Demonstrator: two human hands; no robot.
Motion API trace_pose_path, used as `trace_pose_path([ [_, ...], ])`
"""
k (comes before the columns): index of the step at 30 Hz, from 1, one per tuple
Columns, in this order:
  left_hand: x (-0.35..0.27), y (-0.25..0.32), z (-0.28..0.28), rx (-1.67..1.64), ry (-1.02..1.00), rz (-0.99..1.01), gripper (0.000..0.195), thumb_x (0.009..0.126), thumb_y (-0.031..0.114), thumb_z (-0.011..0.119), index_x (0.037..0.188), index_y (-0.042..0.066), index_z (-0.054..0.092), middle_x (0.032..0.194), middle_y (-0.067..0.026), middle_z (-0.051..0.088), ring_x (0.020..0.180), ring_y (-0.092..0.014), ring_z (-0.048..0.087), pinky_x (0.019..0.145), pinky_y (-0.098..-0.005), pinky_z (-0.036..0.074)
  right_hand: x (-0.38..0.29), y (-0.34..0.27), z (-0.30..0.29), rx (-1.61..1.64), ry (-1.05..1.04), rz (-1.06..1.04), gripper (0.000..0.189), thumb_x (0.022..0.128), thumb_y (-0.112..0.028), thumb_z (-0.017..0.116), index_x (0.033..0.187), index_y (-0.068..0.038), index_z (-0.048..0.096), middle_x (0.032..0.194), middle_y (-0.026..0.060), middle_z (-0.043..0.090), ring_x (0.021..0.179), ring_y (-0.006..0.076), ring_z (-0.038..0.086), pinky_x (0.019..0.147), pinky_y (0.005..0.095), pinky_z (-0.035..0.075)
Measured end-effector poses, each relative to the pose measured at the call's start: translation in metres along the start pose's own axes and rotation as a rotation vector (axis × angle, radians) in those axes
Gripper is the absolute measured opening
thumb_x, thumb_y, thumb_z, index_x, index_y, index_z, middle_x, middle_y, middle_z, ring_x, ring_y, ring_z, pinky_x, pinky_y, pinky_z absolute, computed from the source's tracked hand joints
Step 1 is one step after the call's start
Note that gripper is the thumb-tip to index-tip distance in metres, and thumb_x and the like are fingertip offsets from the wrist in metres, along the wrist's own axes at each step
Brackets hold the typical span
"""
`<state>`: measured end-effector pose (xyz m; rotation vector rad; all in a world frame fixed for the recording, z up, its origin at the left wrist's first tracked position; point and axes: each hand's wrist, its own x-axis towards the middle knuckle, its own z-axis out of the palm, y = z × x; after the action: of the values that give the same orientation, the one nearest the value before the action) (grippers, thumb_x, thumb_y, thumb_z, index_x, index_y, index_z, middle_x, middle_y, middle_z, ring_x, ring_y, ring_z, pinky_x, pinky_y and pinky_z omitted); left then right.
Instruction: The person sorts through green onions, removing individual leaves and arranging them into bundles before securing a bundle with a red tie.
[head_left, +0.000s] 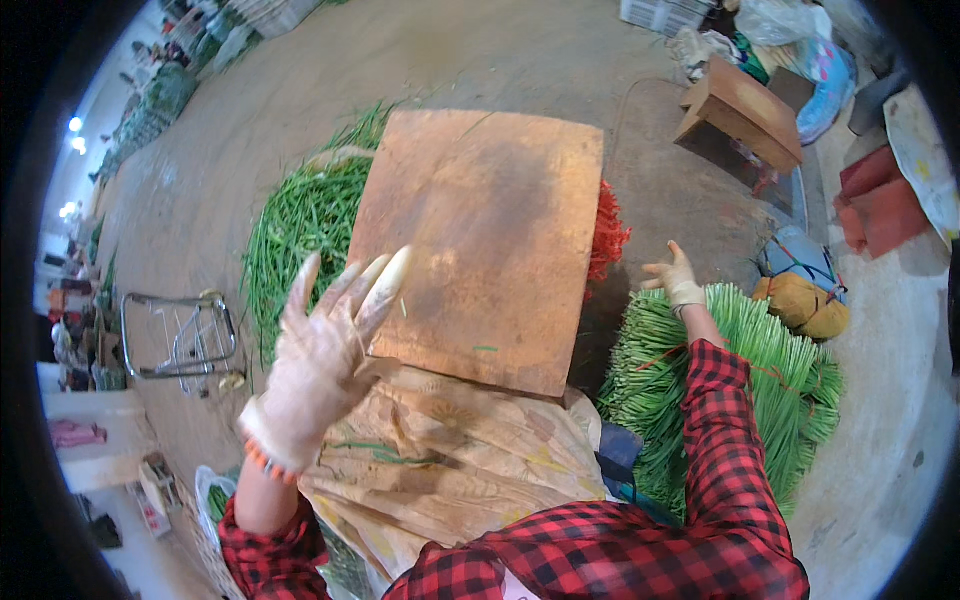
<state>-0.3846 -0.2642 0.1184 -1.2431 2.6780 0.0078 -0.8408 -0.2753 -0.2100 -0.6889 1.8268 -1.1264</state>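
My left hand, in a pale thin glove with an orange beaded bracelet at the wrist, is raised with its fingers apart and holds nothing. Behind it lies a square wooden board, bare apart from small green scraps. To the board's left spreads a loose heap of long green stalks. My right hand, also gloved, reaches out at the far edge of a big stack of bundled green stalks, fingers spread and nothing in them. Whether it touches the stack I cannot tell. Red ties stick out past the board's right edge.
A stained cloth covers my lap. On the left stands a folding metal trolley. To the right are a small wooden stool, a tied blue and brown bundle and a red brick-like block. A white crate stands farther back.
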Motion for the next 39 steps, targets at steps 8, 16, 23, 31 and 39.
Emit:
trace_pose_path([
  [8,0.035,-0.051,0.157,0.104,-0.201,-0.231,0.097,0.07,0.048,0.071,0.147,0.015,0.02,0.146,-0.0062,0.034,0.135,-0.031,0.03,0.111,-0.0508,0.016,0.051,0.038,0.008,-0.474,-0.103,-0.149,0.032,0.087,-0.02,0.058,0.118,-0.012,0.06,0.12,0.0121,0.06,0.092,0.0249,0.063,0.077,0.0378,0.053],
  [16,0.056,-0.047,0.181,0.162,-0.419,-0.412,0.112,0.069,0.051,0.073,0.148,0.008,0.007,0.149,-0.0216,0.023,0.137,-0.034,0.025,0.111,-0.0494,0.018,0.048,-0.049,0.062,-1.05,-0.112,-0.636,0.036,0.086,-0.026,0.053,0.119,-0.011,0.06,0.131,0.0148,0.052,0.119,0.0281,0.05,0.103,0.0369,0.036],
  [23,0.066,-0.038,0.176,0.114,-0.355,-0.381,0.097,0.072,0.041,0.071,0.145,0.004,0.018,0.144,-0.0231,0.031,0.132,-0.036,0.033,0.11,-0.0462,0.022,0.074,-0.031,0.035,-1.272,-0.003,-0.967,0.026,0.075,-0.022,0.061,0.094,-0.007,0.066,0.118,0.0158,0.06,0.118,0.031,0.051,0.1,0.0404,0.039],
  [31,0.077,-0.046,0.177,0.009,-0.421,-0.419,0.095,0.074,0.035,0.069,0.147,0.008,0.016,0.149,-0.0218,0.025,0.137,-0.037,0.027,0.113,-0.0477,0.013,0.065,-0.016,-0.072,-1.455,0.326,-0.887,0.006,0.06,-0.013,0.061,0.064,-0.01,0.063,0.078,0.0122,0.063,0.084,0.0295,0.06,0.08,0.0386,0.047],
  [39,0.058,-0.048,0.197,0.085,-0.295,-0.436,0.101,0.07,0.045,0.072,0.146,0.007,0.017,0.147,-0.0209,0.028,0.137,-0.036,0.025,0.113,-0.0464,0.013,0.074,-0.051,-0.174,-0.634,0.368,-0.55,0.026,0.083,-0.019,0.063,0.104,-0.004,0.062,0.105,0.0086,0.063,0.097,0.0204,0.061,0.082,0.0308,0.049],
])
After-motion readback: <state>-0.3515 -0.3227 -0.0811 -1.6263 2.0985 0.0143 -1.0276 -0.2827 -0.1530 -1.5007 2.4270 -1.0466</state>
